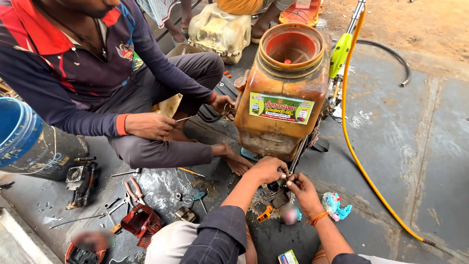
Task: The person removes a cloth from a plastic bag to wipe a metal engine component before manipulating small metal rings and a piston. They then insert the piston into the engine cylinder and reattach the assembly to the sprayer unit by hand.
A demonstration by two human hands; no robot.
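Observation:
An orange sprayer tank (286, 88) with an open round mouth stands on the oily floor. Under its base sits a dark engine part (276, 191). My left hand (267, 169) presses on that part at the tank's lower edge, fingers curled around it. My right hand (301, 188), with an orange thread on the wrist, pinches a small piece on the same part. A seated person across from me holds a thin metal tool (184, 118) in one hand (149, 125) and touches the tank's side with the other hand (222, 103).
Pliers (134, 190), a red engine cover (141, 222), a carburettor-like block (78, 183) and loose tools lie on the floor at left. A blue-rimmed barrel (29, 142) stands far left. A yellow hose (359, 161) runs down the right. A white jerrycan (220, 29) is behind.

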